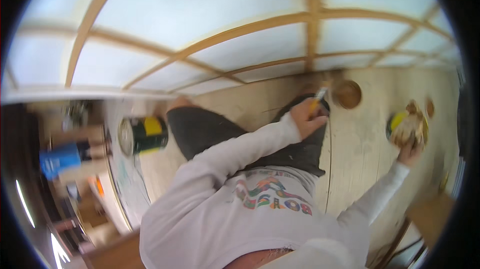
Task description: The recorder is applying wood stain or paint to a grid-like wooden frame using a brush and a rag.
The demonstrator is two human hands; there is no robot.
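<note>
My left hand (306, 118) is closed around a paintbrush (315, 105) with a yellow handle and a pale metal band, held above my knee. The brush tip is blurred close to the wooden lattice panel (240, 31). Just right of the brush stands a small round container (346, 94), brown inside. Out to the right, my right hand (410, 152) grips a crumpled pale rag (407, 130). Behind and under the rag shows part of a can (396, 119) with yellow and dark colours; motion blur hides whether the rag touches it.
The lattice panel with white panes spans the far side. On the left, a dark green and yellow can (142, 135) lies near my knee. A person in a blue shirt (60, 161) stands farther left. A brown wooden piece of furniture (432, 216) is at the lower right.
</note>
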